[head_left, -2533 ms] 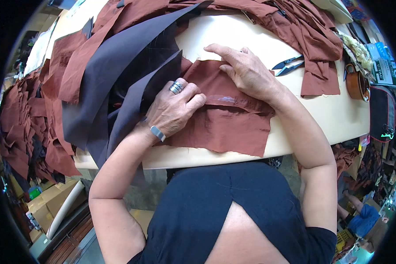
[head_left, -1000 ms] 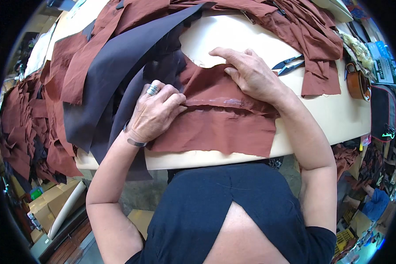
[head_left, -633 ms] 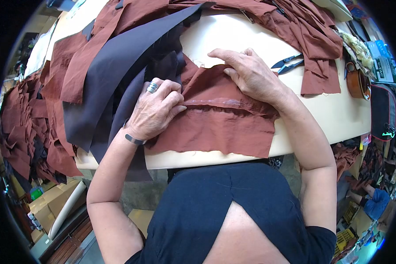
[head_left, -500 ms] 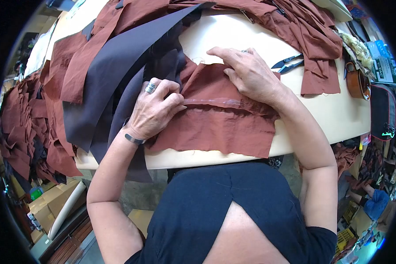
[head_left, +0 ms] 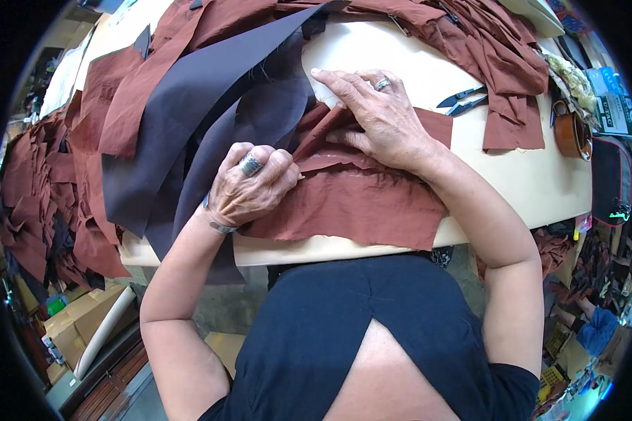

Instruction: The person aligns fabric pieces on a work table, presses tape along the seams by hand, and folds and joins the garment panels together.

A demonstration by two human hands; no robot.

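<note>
Rust-brown fabric [head_left: 358, 207] with a raised seam or fold across it lies near the table's front edge. My left hand [head_left: 253, 184], with a ring and a bracelet, is closed in a pinch on the left end of that fabric. My right hand [head_left: 376, 116] rests on the fabric's upper part with its fingers stretched out to the left and the thumb apart. Dark grey fabric [head_left: 175, 133] drapes beside and behind my left hand and hangs over the front edge. Small dark snips [head_left: 463, 102] lie to the right of my right hand.
More rust-brown fabric [head_left: 463, 49] is heaped along the back of the cream table [head_left: 534, 189]. A brown tape roll [head_left: 571, 133] and a black case [head_left: 611, 179] are at the right. Fabric pieces [head_left: 38, 189] hang at the left. Another person's blue garment [head_left: 597, 330] shows at the lower right.
My right hand has moved slightly left and down, its fingers further over the fabric. The fabric's upper part is more bunched between my hands. Earlier, my left hand moved left with the fabric's end.
</note>
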